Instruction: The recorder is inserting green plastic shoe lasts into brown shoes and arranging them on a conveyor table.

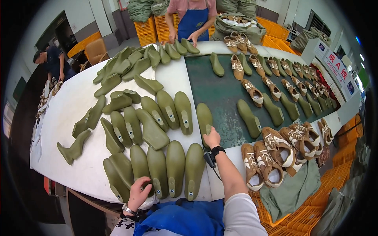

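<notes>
My right hand (212, 138) is closed around the heel end of a green shoe last (204, 115), at the left edge of the dark green belt. In front of me, my left hand (140, 192) is empty with its fingers curved and apart, beside the lower end of another green last (139, 161). Several lasts stand in a row to its right, the outermost being a long last (195, 169) with a small round hole in its heel. More lasts, such as a pale-lit last (183, 112), lie in a second row beyond.
A white table (51, 149) carries a heap of lasts (126, 65). Lasts and brown-white sneakers (252, 92) line the green belt (220, 118). Sneakers (271, 161) are piled at the right, above orange crates (307, 212). A co-worker in a blue apron (193, 23) handles lasts across the table.
</notes>
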`<state>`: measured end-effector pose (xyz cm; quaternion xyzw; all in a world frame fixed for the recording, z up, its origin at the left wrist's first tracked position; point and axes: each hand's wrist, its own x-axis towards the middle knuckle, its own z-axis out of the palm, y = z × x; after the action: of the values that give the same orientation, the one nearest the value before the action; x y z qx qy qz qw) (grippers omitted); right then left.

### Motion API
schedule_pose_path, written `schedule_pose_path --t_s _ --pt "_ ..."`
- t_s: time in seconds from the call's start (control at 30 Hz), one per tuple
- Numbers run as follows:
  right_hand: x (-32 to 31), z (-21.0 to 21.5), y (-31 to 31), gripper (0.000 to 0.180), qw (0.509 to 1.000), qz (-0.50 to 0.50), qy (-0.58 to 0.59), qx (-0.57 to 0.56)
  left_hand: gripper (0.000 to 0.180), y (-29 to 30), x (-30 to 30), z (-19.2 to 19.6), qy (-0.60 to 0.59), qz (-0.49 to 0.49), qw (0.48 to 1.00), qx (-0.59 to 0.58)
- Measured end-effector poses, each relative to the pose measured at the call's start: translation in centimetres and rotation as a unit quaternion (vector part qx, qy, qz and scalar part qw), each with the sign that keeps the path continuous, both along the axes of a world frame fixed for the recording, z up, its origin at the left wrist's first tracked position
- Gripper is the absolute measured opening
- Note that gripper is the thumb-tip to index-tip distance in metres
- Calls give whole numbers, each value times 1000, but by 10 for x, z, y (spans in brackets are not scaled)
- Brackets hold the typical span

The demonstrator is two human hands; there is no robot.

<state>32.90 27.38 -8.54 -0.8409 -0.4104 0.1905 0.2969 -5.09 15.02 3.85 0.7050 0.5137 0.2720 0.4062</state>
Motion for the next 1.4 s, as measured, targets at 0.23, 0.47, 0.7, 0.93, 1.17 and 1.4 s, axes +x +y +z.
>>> schedule_pose_path --t_s 0.23,0.47,0.7,0.93,1.17,1.4 --pt "-12 8 -1 43 999 -5 32 -9 58 4 9 -24 241 -130 942 195" --pt "6 -3 -32 61 995 63 63 36 67 6 8 -38 286 -116 912 271" --pt "35 90 -208 23 994 61 6 90 70 7 1 -40 289 -104 910 279" --pt "40 122 -341 17 976 -74 -151 -138 70 7 5 -42 292 -100 910 275" --pt "38 101 -355 60 949 -113 -210 -208 70 4 6 -45 295 -101 909 276" --pt "44 84 -329 41 940 -17 -217 -262 69 3 7 -45 289 -97 911 278"
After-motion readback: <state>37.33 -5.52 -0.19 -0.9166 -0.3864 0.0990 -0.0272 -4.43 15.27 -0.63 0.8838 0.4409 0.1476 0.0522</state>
